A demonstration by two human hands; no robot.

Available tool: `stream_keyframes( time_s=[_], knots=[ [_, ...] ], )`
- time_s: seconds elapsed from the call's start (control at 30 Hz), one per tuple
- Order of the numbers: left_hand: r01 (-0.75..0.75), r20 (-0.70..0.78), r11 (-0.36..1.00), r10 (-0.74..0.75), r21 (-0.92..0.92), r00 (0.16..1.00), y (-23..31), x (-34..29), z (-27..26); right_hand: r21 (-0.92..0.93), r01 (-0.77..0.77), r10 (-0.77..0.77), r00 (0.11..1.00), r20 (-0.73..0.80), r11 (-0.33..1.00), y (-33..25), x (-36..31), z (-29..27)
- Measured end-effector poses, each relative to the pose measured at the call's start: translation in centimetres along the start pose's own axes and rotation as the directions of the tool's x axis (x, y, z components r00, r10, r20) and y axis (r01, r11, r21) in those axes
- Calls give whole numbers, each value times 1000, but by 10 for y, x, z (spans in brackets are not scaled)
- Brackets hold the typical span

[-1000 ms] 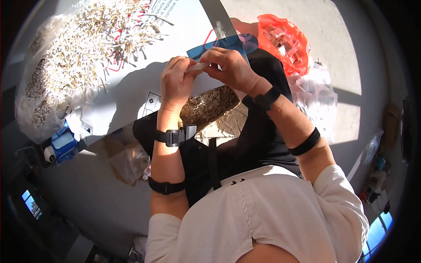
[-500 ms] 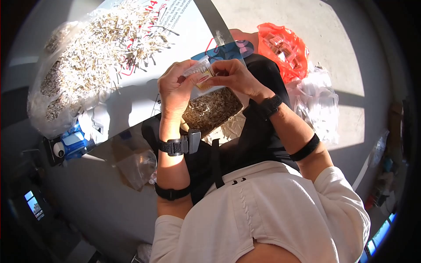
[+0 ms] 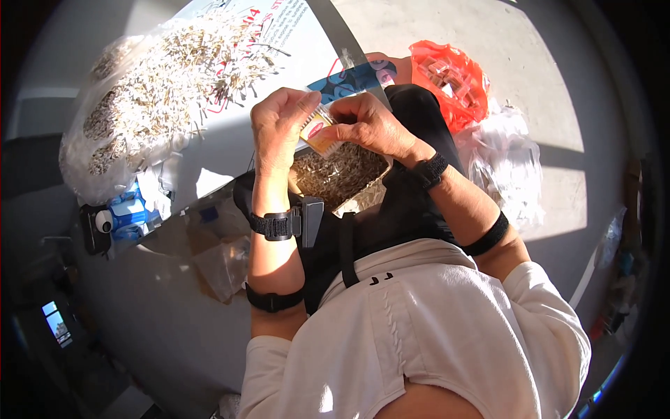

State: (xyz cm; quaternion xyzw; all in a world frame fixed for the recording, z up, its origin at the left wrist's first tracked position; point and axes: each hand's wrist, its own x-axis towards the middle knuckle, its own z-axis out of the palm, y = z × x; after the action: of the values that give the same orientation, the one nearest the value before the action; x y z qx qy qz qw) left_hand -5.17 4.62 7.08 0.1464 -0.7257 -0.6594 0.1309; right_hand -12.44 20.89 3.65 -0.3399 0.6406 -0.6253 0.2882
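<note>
We've got our left hand (image 3: 279, 129) and right hand (image 3: 371, 127) both pinching a small yellow-labelled pack (image 3: 321, 136) near 12 o'clock, sticks (image 3: 335, 174) piled at its 6, bigger heap (image 3: 167, 87) on the desk (image 3: 230, 136) around 10.

A pile of sticks (image 3: 202, 66) lies on the table (image 3: 227, 143) at left, its outer side in a plastic bag (image 3: 75, 162); what may be a bottle (image 3: 129, 211) sits by the near left corner. A small pack (image 3: 321, 138) is between the left hand (image 3: 281, 129) and right hand (image 3: 371, 129), above a box (image 3: 295, 186) holding more sticks. To the right, an open sack (image 3: 474, 105) lies beyond a second sack (image 3: 508, 174)
</note>
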Motion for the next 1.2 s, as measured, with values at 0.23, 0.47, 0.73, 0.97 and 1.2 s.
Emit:
stream_keyframes(
  time_s=[0.23, 0.47, 0.73, 0.97, 1.2],
  knots=[
    [2, -131, 989, -21, -149, 991, -7, -12, 3, 212, -107, 96, 993, 64, 971, -9, -13, 9],
    [37, -183, 796, -184, -604, 966, -9, -26, 5, 580, -80, 180, 977, -118, 811, -7, -25, 28],
    [-208, -119, 926, 179, -314, 977, 5, -38, -2, 324, 277, -181, 938, -296, 905, -18, -29, 24],
    [-592, 252, 687, 538, 421, 804, 57, -42, -9, -215, 390, -430, 884, -186, 895, -48, -34, 9],
    [-701, 241, 551, 682, 452, 691, 52, -41, 4, -245, 420, -467, 866, -178, 873, -45, -31, 12]
  ],
)
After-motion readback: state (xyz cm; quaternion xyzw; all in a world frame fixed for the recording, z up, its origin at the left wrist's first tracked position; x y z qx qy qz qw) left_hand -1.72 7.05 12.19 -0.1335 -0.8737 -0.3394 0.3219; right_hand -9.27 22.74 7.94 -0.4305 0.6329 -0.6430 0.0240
